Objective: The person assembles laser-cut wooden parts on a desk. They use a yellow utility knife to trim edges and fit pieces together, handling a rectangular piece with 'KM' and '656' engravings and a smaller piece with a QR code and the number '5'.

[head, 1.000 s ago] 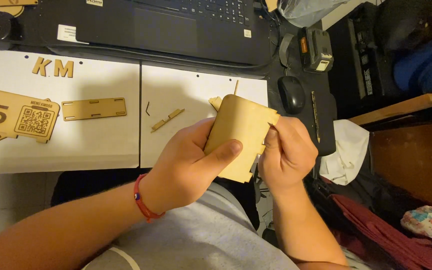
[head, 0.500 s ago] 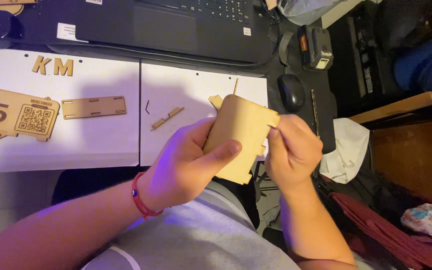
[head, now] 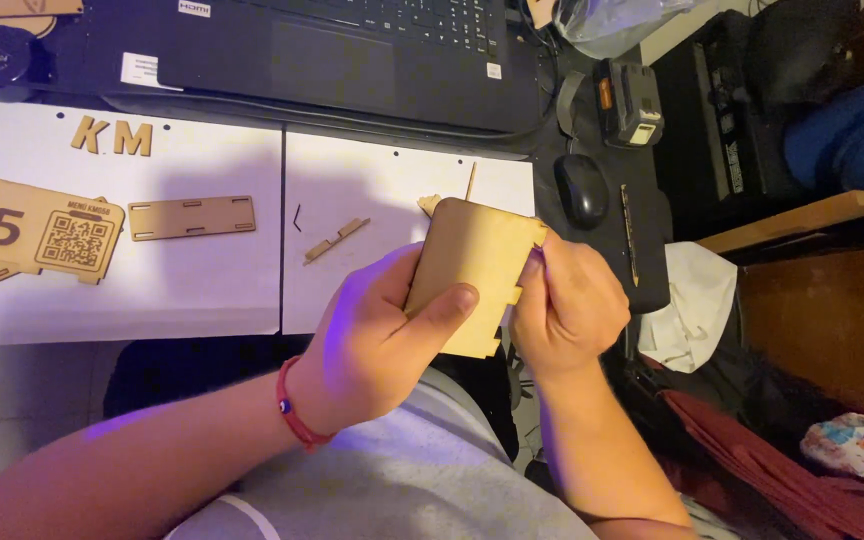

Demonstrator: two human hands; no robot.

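Closest in, left hand [head: 377, 335] is closed on the wood panel [head: 472, 270], thumb pressed across its face, fingers behind it, red bracelet [head: 292, 415] on the wrist. Right hand [head: 567, 305] is curled against the panel's right edge, fingertips pinching at a notched tab there; whether it holds a small piece of its own, cannot tell, hidden. Panel sits upright in front of the chest, above the lap, just off the near edge of the white sheets [head: 202, 290].

Progress, judged only from the layout: assembly looks partly done. One panel in hand with tabs along its edge, nothing visibly slotted into it yet from this side. Several cut pieces are loose on the sheets: slotted strip [head: 192, 217], small notched strip [head: 337, 240], a thin stick [head: 471, 181] and a scrap just behind the panel. Plaque [head: 42, 232] with a printed code square and a digit lies at far left, looks finished, another piece peeking out under it. Two cut letters [head: 112, 137] are beyond that.

Further back: laptop [head: 352, 50], mouse [head: 582, 190] on a dark pad, battery pack [head: 627, 105] near the laptop's corner. White cloth [head: 692, 310] is to the right, below the pad.
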